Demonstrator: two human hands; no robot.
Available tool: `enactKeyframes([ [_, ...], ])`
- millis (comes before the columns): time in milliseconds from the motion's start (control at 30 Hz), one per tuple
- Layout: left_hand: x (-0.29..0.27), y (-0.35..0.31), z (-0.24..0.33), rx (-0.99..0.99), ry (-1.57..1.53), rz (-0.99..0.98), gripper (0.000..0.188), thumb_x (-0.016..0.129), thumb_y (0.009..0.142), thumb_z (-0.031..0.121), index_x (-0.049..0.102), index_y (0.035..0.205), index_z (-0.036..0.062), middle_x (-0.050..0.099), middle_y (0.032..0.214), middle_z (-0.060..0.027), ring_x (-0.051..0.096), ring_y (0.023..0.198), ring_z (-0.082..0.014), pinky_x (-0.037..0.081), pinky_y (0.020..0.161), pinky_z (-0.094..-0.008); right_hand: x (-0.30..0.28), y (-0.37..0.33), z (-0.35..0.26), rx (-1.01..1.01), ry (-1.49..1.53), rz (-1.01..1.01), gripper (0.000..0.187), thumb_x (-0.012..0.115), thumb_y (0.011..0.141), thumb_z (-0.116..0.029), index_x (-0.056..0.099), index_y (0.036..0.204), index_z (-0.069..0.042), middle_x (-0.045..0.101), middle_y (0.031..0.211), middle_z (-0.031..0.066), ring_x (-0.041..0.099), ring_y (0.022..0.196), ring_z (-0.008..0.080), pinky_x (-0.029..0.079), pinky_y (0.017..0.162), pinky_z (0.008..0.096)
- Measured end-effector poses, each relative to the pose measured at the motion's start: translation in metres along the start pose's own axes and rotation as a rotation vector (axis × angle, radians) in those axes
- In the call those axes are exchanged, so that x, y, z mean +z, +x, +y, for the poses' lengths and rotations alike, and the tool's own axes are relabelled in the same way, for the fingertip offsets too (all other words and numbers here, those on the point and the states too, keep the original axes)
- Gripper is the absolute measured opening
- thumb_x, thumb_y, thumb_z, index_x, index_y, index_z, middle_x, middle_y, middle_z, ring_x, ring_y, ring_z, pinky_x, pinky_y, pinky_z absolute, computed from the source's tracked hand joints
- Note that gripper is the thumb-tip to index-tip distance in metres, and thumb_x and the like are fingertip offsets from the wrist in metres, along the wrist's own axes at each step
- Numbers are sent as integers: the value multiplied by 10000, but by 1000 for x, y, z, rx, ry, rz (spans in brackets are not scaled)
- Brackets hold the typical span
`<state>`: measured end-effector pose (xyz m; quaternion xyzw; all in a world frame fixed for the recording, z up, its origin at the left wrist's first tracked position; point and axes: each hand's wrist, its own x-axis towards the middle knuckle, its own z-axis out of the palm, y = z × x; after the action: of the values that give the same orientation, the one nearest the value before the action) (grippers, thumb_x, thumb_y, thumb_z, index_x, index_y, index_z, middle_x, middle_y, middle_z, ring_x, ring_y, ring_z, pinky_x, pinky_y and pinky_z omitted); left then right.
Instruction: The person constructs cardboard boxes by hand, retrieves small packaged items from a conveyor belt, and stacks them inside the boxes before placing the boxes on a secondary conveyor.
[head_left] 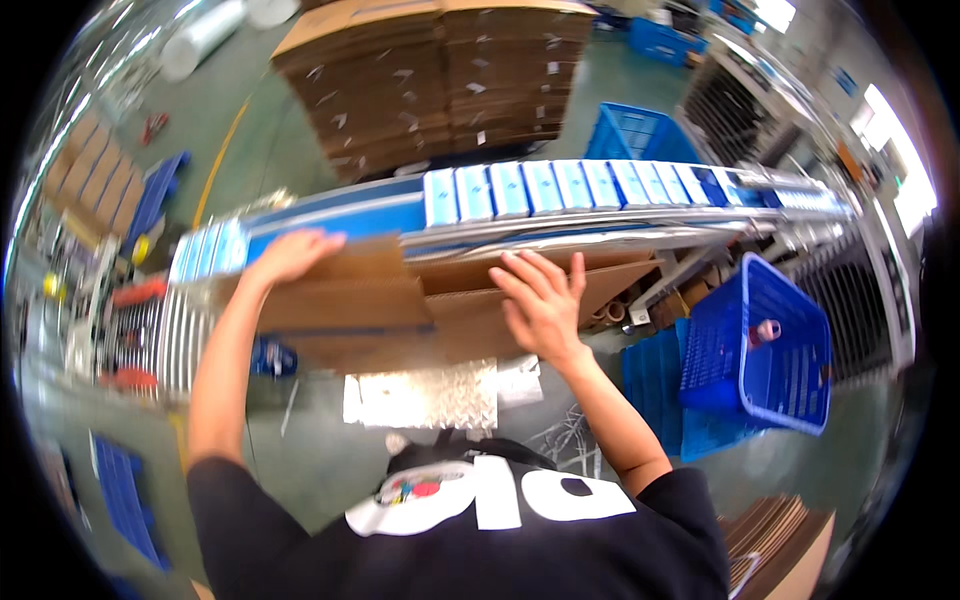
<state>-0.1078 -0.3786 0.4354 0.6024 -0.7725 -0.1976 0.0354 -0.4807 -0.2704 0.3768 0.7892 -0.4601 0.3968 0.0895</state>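
A brown cardboard box [470, 325], its top gaping, stands between me and the conveyor. Its left part, a broad cardboard panel [345, 290], looks slightly blurred. My left hand [295, 258] is closed over the top edge at the left end of the box, its thumb not clearly visible. At the right part, my right hand [545, 305] has its fingers spread over the box's near wall and opening. Behind the box, a row of blue-and-white cartons [540, 188] stands upright on the blue conveyor belt [340, 215]. More light-blue cartons [210, 252] sit at the belt's left end.
A roller track [180, 340] lies at left. Blue baskets [760, 345] stand at right, another blue crate [640, 130] behind the conveyor. Tall stacks of flat cardboard [430, 85] rise at the back; folded cardboard [775, 545] is at lower right. A shiny metal plate [420, 398] lies below the box.
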Motion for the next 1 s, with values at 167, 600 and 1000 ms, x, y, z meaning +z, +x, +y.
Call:
enactKeyframes([
  [167,8,25,19,24,386,247,414,435,900,489,565,1073,136,628,776,-185,592,798,-379,453,688,-485,-11,-8,10,-7,97,53,211,516,569,47,562,601,-156,499,604,-21,515,715,172,284,933,371],
  [600,43,-58,72,-204,-63,111,607,397,803,112,258,1391,169,614,755,-251,614,701,-410,482,614,-475,-67,20,2,-624,370,-917,159,627,546,-83,494,566,-168,433,585,-32,490,707,177,319,949,555],
  [1000,252,1,28,656,193,-231,465,479,871,417,545,1216,112,616,1067,-154,582,962,-338,457,800,-478,51,-26,-31,-496,795,-1421,533,618,805,-367,506,1234,-71,472,1295,165,409,1234,304,287,1036,450],
])
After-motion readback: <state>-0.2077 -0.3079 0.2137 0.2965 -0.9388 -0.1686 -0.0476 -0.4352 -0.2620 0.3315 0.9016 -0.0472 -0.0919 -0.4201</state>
